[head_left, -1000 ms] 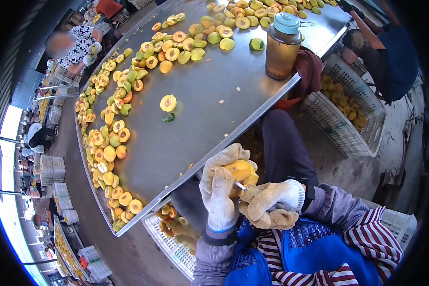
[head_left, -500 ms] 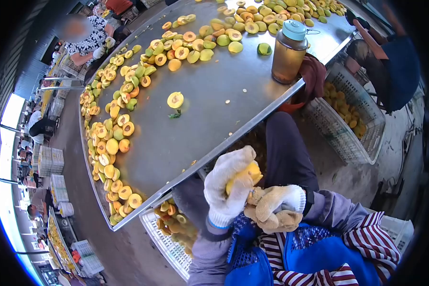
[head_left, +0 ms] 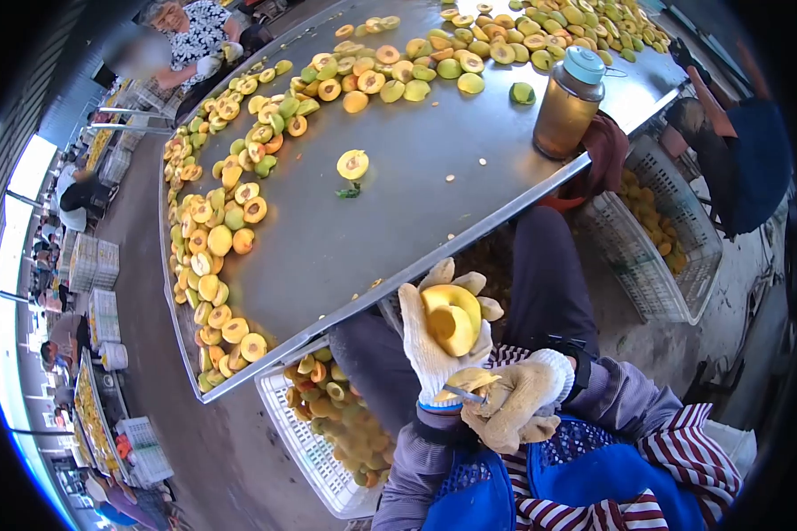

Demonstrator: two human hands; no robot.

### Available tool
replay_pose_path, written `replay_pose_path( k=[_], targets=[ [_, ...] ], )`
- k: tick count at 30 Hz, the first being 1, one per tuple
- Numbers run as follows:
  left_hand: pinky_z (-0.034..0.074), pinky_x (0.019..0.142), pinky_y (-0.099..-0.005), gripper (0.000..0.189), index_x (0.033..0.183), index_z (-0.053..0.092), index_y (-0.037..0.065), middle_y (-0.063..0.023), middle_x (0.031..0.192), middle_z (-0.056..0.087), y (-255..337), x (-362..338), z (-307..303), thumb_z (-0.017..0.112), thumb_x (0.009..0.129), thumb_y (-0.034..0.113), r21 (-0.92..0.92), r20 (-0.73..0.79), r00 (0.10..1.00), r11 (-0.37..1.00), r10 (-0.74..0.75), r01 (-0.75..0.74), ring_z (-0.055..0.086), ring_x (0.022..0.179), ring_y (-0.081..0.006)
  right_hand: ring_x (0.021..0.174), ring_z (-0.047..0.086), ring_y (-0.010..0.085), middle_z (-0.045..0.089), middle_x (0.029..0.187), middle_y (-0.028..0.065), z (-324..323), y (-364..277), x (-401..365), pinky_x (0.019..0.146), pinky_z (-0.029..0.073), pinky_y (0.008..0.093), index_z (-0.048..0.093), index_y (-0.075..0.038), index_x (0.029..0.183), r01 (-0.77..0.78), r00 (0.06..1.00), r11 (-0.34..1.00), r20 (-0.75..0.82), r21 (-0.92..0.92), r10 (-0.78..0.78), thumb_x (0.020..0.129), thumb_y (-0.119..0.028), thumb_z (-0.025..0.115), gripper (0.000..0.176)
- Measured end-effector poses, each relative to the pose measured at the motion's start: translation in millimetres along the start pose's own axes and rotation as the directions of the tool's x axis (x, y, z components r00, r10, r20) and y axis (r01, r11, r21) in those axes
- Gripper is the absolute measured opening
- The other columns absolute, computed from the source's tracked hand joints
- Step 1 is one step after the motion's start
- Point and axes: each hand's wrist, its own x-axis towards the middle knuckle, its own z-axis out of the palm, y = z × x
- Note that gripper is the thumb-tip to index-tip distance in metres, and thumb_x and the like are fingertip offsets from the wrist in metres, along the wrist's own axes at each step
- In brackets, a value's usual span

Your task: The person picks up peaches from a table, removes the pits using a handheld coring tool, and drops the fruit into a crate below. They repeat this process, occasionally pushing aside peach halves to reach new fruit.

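White-gloved left grip (head_left: 432, 356) clasps a halved fruit (head_left: 452, 320); tan-gloved right grip (head_left: 515, 403) clenches a small knife (head_left: 466, 396).

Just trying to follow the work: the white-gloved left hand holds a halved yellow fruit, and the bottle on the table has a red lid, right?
Not quite. The head view shows the bottle has a teal lid, not red. The left hand does hold the halved yellow fruit.

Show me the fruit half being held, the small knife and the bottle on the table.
fruit half (head_left: 452, 320): head view, on its cut yellow flesh.
knife (head_left: 466, 396): head view, on the blade.
bottle (head_left: 567, 115): head view, on its amber body.
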Motion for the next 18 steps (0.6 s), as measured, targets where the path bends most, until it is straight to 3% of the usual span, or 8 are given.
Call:
replay_pose_path(
  k=[1, 5, 6, 12, 14, 15, 16, 18],
  targets=[
    [0.049, 0.045, -0.0267, 0.058, 0.121, 0.058, 0.003, -0.0194, 0.1, 0.069, -8.7, -0.4, 15.6, 0.04, 0.101, 0.054, 0.268, -0.181, 0.962, 0.951, 0.206, -0.154, 0.067, 0.064, -0.0257, 0.047, 0.062, 0.0154, 0.064, 0.069, 0.0098, -11.0, 10.5, 0.4, 0.037, 0.046, 0.024, 0.058, 0.005, 0.101, 0.012, 1.0, 0.996, -0.012, 0.086, -0.011, 0.098, -0.017, 0.06, 0.022],
    [0.054, 0.057, -0.0294, 0.065, 0.132, 0.051, 0.008, -0.0124, 0.112, 0.065, 22.6, -8.5, -21.2, 0.04, 0.098, 0.062, 0.399, -0.007, 0.968, 0.889, 0.25, -0.227, 0.068, 0.09, -0.0258, 0.045, 0.06, 0.0159, 0.063, 0.068, 0.0101, -29.7, 10.9, -11.8, 0.037, 0.046, 0.0262, 0.061, 0.005, 0.098, -0.207, 0.967, 0.958, -0.11, 0.197, 0.231, 0.097, -0.021, 0.061, 0.026],
    [0.055, 0.058, -0.0296, 0.065, 0.132, 0.051, 0.008, -0.0115, 0.113, 0.065, 33.0, -15.9, -27.1, 0.04, 0.098, 0.062, 0.419, -0.049, 0.96, 0.878, 0.275, -0.23, 0.068, 0.094, -0.0256, 0.045, 0.059, 0.0159, 0.063, 0.068, 0.0106, 1.6, -6.4, -11.4, 0.037, 0.046, 0.027, 0.061, 0.005, 0.098, -0.052, 0.972, 0.999, -0.229, -0.009, 0.048, 0.097, -0.022, 0.061, 0.027],
    [0.057, 0.067, -0.0374, 0.059, 0.129, 0.053, 0.009, -0.0127, 0.112, 0.064, 80.3, -78.8, -122.6, 0.037, 0.1, 0.058, 0.529, -0.331, 0.71, 0.745, 0.622, -0.406, 0.066, 0.097, -0.0277, 0.043, 0.051, 0.0135, 0.064, 0.071, 0.0115, -4.1, 5.3, -2.8, 0.036, 0.036, 0.0258, 0.063, 0.002, 0.081, 0.08, 0.914, 0.995, -0.396, -0.051, -0.094, 0.086, -0.01, 0.07, 0.015],
    [0.05, 0.093, -0.0323, 0.055, 0.131, 0.052, 0.002, -0.0126, 0.116, 0.06, 90.0, -109.6, -178.4, 0.036, 0.104, 0.047, 0.955, -0.166, 0.458, 0.258, 0.873, -0.145, 0.06, 0.105, -0.0211, 0.042, 0.05, 0.0137, 0.064, 0.072, 0.0114, 0.9, -0.8, 7.7, 0.036, 0.035, 0.0256, 0.063, 0.002, 0.081, 0.034, 0.914, 0.998, -0.403, -0.046, -0.05, 0.085, -0.01, 0.071, 0.014],
    [0.05, 0.093, -0.0327, 0.05, 0.13, 0.054, 0.003, -0.0117, 0.118, 0.058, 90.2, -122.0, -193.5, 0.041, 0.104, 0.043, 0.834, -0.338, 0.389, 0.465, 0.857, -0.299, 0.059, 0.107, -0.0198, 0.042, 0.05, 0.014, 0.064, 0.072, 0.0114, 3.1, -3.2, 11.9, 0.036, 0.036, 0.0251, 0.063, 0.002, 0.082, 0.012, 0.913, 0.998, -0.407, -0.058, -0.035, 0.086, -0.01, 0.071, 0.014],
    [0.05, 0.094, -0.0373, 0.049, 0.132, 0.054, 0.004, -0.0174, 0.12, 0.06, 92.6, -136.0, -199.8, 0.051, 0.099, 0.04, 0.868, -0.436, 0.253, 0.478, 0.864, -0.135, 0.059, 0.112, -0.0282, 0.043, 0.051, 0.0142, 0.064, 0.071, 0.0115, 5.3, -5.7, 16.0, 0.037, 0.036, 0.0247, 0.063, 0.002, 0.082, -0.011, 0.912, 0.998, -0.411, -0.07, -0.019, 0.086, -0.01, 0.071, 0.014],
    [0.046, 0.098, -0.043, 0.052, 0.128, 0.058, 0.005, -0.0211, 0.126, 0.058, 98.9, -169.2, -226.0, 0.058, 0.093, 0.044, 0.862, -0.315, 0.391, 0.089, 0.865, 0.498, 0.057, 0.117, -0.035, 0.044, 0.054, 0.0148, 0.064, 0.07, 0.0114, 3.0, -4.2, 22.0, 0.037, 0.039, 0.0235, 0.063, 0.001, 0.084, -0.055, 0.901, 0.993, -0.434, -0.108, 0.003, 0.088, -0.011, 0.07, 0.015]
  ],
)
